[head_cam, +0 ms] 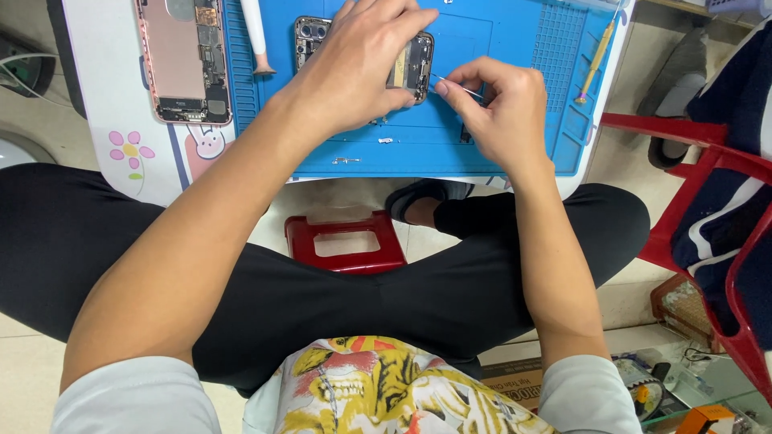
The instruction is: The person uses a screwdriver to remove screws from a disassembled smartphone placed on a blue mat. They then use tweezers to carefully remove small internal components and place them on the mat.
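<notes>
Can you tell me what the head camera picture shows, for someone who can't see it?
A person's left hand holds an opened phone on a blue mat while the right hand pokes it with thin tweezers. Another opened phone lies to the left.

We see the opened phone (363,56) on the mat (523,96), under our left hand (362,68). A second opened phone (185,60) lies left of it, a screwdriver (596,58) right.

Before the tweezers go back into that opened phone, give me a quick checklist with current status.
1. Left hand steadying opened phone: ok.
2. Right hand gripping tweezers: ok.
3. Tweezer tips on a part: cannot tell, too small.
4. Phone lies on blue mat: ok.
5. Loose small parts lie near mat's front edge, close to the wrists: not ok.
6. Screwdriver parked on mat, apart from hands: ok.
</notes>
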